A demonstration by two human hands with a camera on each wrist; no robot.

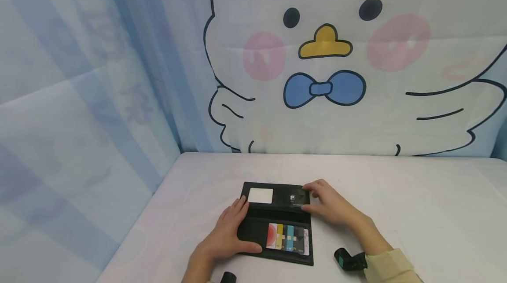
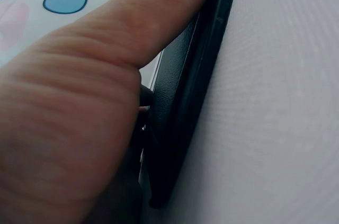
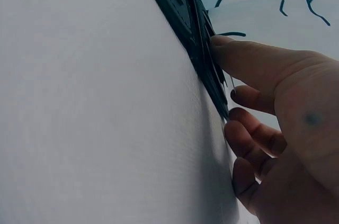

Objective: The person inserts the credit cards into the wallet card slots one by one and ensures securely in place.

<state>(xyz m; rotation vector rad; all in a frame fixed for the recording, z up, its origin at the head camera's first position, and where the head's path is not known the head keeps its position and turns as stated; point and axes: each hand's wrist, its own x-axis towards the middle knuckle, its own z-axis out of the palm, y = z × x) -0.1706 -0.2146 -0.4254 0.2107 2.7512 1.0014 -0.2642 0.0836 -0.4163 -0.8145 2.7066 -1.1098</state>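
A black card wallet lies unfolded on the table, its two panels one above the other. My left hand rests on its left side with the fingers straight and the thumb pressing the lower panel; the left wrist view shows that thumb on the wallet's edge. At the upper panel's right end, my right hand pinches a dark card between thumb and finger. A white rectangle shows on the upper panel's left. Several overlapping colourful cards sit in the lower panel's right half.
The table has a pale cover. Behind it hangs a cloth with a cartoon bird, and a blue-and-white curtain is on the left. A black device is at my right wrist, another near the left.
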